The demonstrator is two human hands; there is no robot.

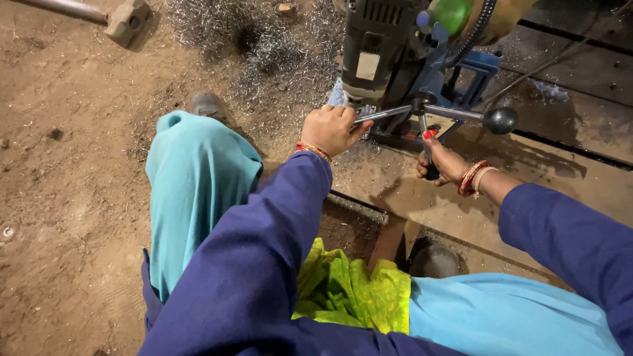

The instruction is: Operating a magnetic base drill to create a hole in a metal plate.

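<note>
- The drill machine stands on the steel plate, just past the knees.
- Its handle spokes stick out from the hub.
- The left hand has its grip closed on one spoke; the right hand is closed on the low knob.
- Pulling slowly and evenly seems best.
- Metal curls are sharp, so keep fingers back.

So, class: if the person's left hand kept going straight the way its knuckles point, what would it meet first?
The left hand, closed around one feed handle spoke, points up and right. It would probably meet the drill's grey motor body first, though depth is hard to judge.
</note>
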